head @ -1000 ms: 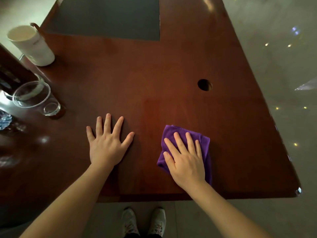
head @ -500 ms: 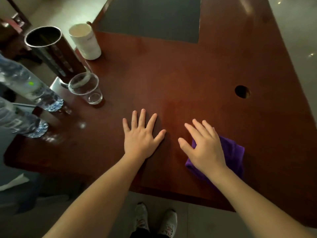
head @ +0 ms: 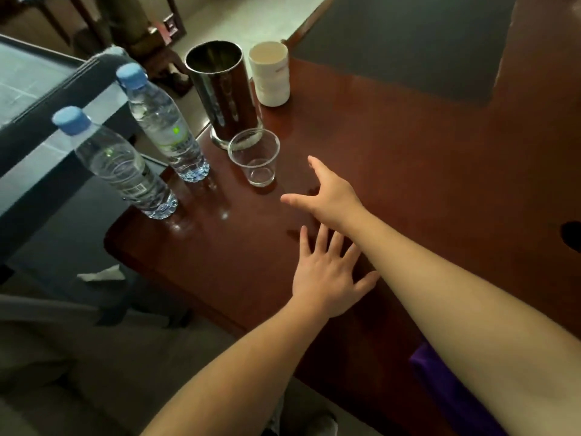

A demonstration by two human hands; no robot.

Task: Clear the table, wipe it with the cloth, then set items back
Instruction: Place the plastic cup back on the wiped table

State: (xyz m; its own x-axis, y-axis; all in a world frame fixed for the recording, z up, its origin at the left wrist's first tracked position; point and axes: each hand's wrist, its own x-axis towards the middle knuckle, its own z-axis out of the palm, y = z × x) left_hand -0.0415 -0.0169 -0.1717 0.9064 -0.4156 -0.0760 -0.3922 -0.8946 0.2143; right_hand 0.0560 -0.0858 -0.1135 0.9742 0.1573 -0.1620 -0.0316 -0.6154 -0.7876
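The right hand [head: 330, 196], fingers spread and empty, reached toward the clear plastic cup [head: 255, 158] as if to grab it, while the flat, open left hand [head: 327, 278] steadied the person on the dark brown wooden counter [head: 408, 152].

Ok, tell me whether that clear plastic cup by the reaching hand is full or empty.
Empty and upright. The clear plastic cup stands on the table, its bottom visible through the walls with no liquid line.

The scene is dim and warm-toned, the dark wooden table [head: 408, 171] swallowing most detail — only small specular glints show near the water bottles [head: 151, 143] and on the shiny metal cylinder [head: 224, 89]. The pale floor at upper left looks brightest. Wide-angle distortion bends the edges, and the forearms in the foreground look soft and enlarged — slightly blurred.
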